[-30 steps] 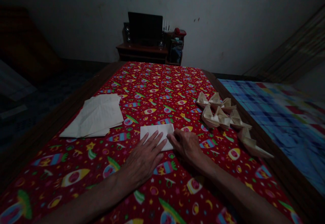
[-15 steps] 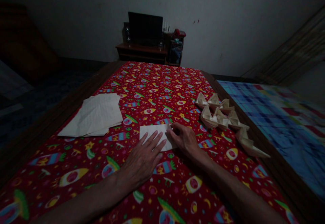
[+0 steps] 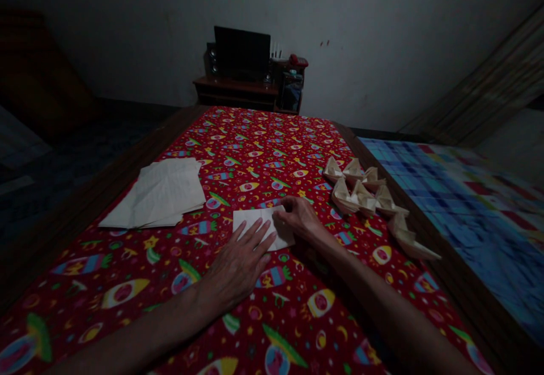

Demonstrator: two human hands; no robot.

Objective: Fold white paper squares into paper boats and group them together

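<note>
A small folded sheet of paper (image 3: 283, 241) lies on the red patterned cloth in front of me. Flat across its lower left part rests my left hand (image 3: 238, 264), fingers spread. My right hand (image 3: 300, 217) is at the sheet's upper right, thumb and forefinger pinched together at its edge; the fingertips partly hide that corner. To the left is a stack of larger paper sheets (image 3: 170, 191), slightly fanned out. Several folded paper boats (image 3: 363, 196) stand grouped on the right side of the cloth.
The red cloth (image 3: 255, 162) covers a table with dark wooden edges (image 3: 374, 171). Beyond it, a monitor (image 3: 242, 52) and speakers stand on a small desk (image 3: 233, 89) with a red telephone (image 3: 298, 61) nearby. Checked bedding (image 3: 425, 194) lies at the right.
My right hand has shifted slightly left and up along the sheet's upper edge, its fingers drawn closer together. My left hand stays pressed on the paper. The view has tilted a little.
</note>
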